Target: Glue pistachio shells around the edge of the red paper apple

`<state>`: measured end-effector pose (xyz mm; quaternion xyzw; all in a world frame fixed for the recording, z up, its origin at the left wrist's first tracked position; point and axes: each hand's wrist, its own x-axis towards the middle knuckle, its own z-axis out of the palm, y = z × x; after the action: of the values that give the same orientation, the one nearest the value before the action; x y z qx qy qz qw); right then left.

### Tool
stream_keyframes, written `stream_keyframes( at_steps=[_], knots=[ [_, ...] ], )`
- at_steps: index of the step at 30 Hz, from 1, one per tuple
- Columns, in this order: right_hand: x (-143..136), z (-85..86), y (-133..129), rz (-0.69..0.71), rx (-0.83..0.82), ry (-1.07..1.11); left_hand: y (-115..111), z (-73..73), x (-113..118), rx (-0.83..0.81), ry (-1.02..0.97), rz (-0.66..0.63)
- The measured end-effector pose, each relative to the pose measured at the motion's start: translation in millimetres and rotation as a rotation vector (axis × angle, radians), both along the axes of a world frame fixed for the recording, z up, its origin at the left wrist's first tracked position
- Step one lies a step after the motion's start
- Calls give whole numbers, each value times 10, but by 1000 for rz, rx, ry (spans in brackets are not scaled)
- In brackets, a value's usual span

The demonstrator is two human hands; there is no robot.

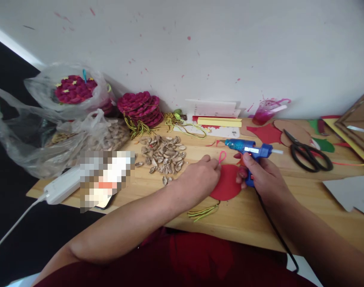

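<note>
The red felt disc (226,184) lies flat on the wooden table (259,215), between both hands. The left hand (199,175) pinches a pink cord loop (221,156) at the disc's upper edge. The right hand (259,175) grips a blue glue gun (247,149), its long axis horizontal, body directly above the disc.

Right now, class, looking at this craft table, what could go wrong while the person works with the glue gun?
1. The right hand holds the blue glue gun close to the left hand, which pinches a pink loop on the red felt circle: fingers could get burnt.
2. The black cord hangs over the wooden table edge: it might snag.
</note>
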<state>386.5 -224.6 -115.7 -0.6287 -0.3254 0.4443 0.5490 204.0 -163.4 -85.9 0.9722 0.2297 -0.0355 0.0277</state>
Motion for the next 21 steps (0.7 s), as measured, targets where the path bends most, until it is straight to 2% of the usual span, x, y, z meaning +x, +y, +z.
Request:
stream_keyframes(
  at_steps=[12, 14, 17, 19, 21],
  knots=[
    [23, -101, 20, -17, 83, 0, -57, 57, 11, -20, 11, 37],
    [21, -97, 24, -26, 90, 0, -84, 127, 19, -5, -19, 59],
    [22, -75, 20, -19, 85, 15, -209, 358, 3, 85, -210, 83],
    [23, -54, 10, -8, 76, 15, -403, 502, -106, 67, -413, -75],
    [21, -32, -1, 6, 67, -3, -704, 501, -378, 6, -532, -218]
  ],
)
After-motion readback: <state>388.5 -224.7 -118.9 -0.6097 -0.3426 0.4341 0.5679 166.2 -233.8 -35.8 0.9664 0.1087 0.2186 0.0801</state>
